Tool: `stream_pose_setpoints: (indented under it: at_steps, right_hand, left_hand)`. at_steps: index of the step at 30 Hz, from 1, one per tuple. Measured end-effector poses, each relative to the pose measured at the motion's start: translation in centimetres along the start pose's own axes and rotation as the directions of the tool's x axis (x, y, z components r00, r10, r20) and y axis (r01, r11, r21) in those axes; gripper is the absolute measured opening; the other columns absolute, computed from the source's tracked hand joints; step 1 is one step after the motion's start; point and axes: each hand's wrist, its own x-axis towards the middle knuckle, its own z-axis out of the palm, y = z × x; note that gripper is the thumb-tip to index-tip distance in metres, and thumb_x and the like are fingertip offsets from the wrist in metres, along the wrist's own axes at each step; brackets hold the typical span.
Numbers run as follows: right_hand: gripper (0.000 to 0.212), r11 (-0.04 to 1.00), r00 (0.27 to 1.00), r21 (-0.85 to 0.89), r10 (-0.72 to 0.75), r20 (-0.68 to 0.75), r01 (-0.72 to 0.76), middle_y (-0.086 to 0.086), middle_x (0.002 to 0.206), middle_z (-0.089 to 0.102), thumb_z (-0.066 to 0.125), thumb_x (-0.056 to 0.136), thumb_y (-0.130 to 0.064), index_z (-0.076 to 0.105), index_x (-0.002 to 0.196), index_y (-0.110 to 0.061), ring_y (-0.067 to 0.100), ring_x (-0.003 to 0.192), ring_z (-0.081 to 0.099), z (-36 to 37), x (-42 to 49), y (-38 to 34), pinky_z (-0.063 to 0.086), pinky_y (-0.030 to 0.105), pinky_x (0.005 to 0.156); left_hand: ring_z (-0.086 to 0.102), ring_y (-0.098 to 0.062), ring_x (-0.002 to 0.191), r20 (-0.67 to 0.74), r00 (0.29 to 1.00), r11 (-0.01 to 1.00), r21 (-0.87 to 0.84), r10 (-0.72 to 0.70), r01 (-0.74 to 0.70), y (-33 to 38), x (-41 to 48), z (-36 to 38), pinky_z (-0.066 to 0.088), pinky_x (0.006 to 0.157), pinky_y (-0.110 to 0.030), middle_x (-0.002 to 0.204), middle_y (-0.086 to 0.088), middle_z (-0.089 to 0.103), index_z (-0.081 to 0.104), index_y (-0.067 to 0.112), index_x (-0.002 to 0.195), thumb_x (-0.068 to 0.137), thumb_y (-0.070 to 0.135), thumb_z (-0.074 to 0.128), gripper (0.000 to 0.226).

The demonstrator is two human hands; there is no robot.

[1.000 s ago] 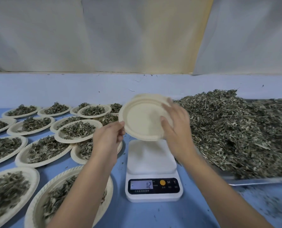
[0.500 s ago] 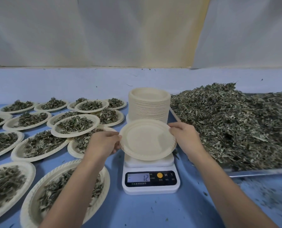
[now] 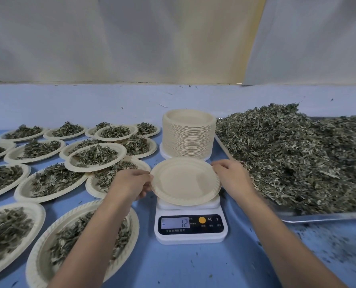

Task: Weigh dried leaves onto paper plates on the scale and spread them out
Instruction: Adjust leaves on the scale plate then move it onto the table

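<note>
Lowering since the earlier frame toward the white plastic scale [image 3: 190, 235], the round cream paper plate [image 3: 185, 180] is hanging just over it, with the left hand [image 3: 131, 183] pinching its rim at nine o'clock and the right hand [image 3: 233, 177] at three. Being light, flimsy and ridged, it is likely handling best by opposite rims. Crumbly grey-green dried leaves [image 3: 297, 152] are lying heaped at two o'clock.

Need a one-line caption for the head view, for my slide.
The left hand and right hand hold an empty paper plate at the scale, beside the dried-leaf pile.
</note>
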Motion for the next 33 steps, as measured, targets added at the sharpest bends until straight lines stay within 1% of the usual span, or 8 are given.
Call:
stream_pose_setpoints:
  at_steps: [7,10,13,15,19,24,30,33]
  right_hand:
    - [0.021,0.997,0.998,-0.061,-0.048,-0.050,0.045,0.004,0.087,0.065,0.049,0.093,-0.021,0.066,0.090,-0.010,0.021,0.078,0.056,0.0,-0.3,-0.6,0.040,0.029,0.065]
    - [0.025,0.995,0.981,-0.046,-0.095,-0.167,0.088,0.019,0.095,0.066,0.048,0.092,-0.014,0.064,0.096,0.004,0.035,0.091,0.058,-0.7,-0.1,-0.8,0.046,0.039,0.075]
    - [0.025,0.992,0.961,-0.099,-0.106,-0.255,0.083,0.009,0.104,0.068,0.049,0.092,-0.015,0.068,0.107,-0.006,0.026,0.096,0.060,-2.1,0.8,0.1,0.043,0.031,0.076]
    - [0.030,0.953,0.963,-0.295,-0.144,-0.229,0.072,0.007,0.117,0.064,0.050,0.092,-0.014,0.064,0.118,-0.010,0.025,0.108,0.057,-3.3,2.0,1.4,0.043,0.029,0.081]
    - [0.052,0.739,1.000,-0.674,0.013,0.000,-0.009,0.006,0.158,0.019,0.043,0.098,-0.030,0.030,0.148,-0.023,0.029,0.145,0.013,-5.6,4.2,4.0,0.023,0.047,0.114]
    - [0.058,0.582,0.947,-0.811,0.285,0.148,-0.048,0.001,0.157,-0.024,0.020,0.099,-0.053,-0.002,0.151,-0.036,0.030,0.145,-0.016,-6.4,4.6,6.8,0.006,0.054,0.114]
    - [0.045,0.528,0.985,-0.846,0.093,0.145,0.074,0.012,0.148,0.021,0.022,0.103,-0.039,0.028,0.143,-0.021,0.032,0.134,0.022,-4.9,4.5,6.1,0.024,0.051,0.106]
    - [0.042,0.520,0.993,-0.847,-0.020,0.120,0.112,0.014,0.143,0.024,0.030,0.102,-0.029,0.028,0.142,-0.017,0.033,0.129,0.027,-4.7,4.8,5.8,0.034,0.049,0.101]
  left_hand:
    - [0.041,-0.016,0.051,-0.062,0.996,0.987,0.148,0.070,-0.061,-0.2,0.4,-0.1,0.034,0.051,-0.026,0.059,-0.006,0.052,0.063,0.010,0.069,0.089,0.010,0.059,0.021]
    - [0.044,-0.014,0.055,-0.101,0.979,0.974,0.161,0.177,-0.160,0.2,0.3,0.1,0.037,0.056,-0.024,0.061,0.000,0.054,0.066,0.017,0.076,0.088,0.012,0.059,0.015]
    - [0.055,-0.006,0.061,-0.099,0.955,0.951,0.160,0.280,-0.263,0.9,-0.4,0.8,0.042,0.060,-0.023,0.074,0.006,0.061,0.069,0.018,0.096,0.088,0.012,0.059,0.014]
    - [0.055,0.004,0.051,-0.051,0.951,0.947,0.120,0.304,-0.297,1.5,-1.0,1.6,0.041,0.056,-0.020,0.076,0.006,0.064,0.069,0.020,0.092,0.088,0.013,0.060,0.012]
    - [0.055,0.005,0.051,0.062,0.951,0.951,0.052,0.303,-0.306,2.8,-2.0,4.1,0.042,0.059,-0.020,0.085,0.007,0.069,0.068,0.024,0.085,0.089,0.010,0.057,0.018]
    - [0.056,0.002,0.051,0.125,0.937,0.946,-0.055,0.325,-0.320,4.2,-3.2,7.3,0.042,0.060,-0.022,0.086,0.005,0.070,0.069,0.023,0.082,0.089,0.007,0.053,0.024]
    - [0.055,0.000,0.050,0.158,0.931,0.944,-0.074,0.330,-0.322,4.1,-3.8,9.0,0.038,0.059,-0.022,0.082,0.007,0.071,0.070,0.020,0.083,0.090,0.007,0.051,0.024]
    - [0.054,0.000,0.049,0.161,0.939,0.952,-0.070,0.305,-0.297,3.7,-3.8,9.0,0.038,0.061,-0.023,0.082,0.006,0.071,0.070,0.020,0.083,0.090,0.007,0.050,0.025]
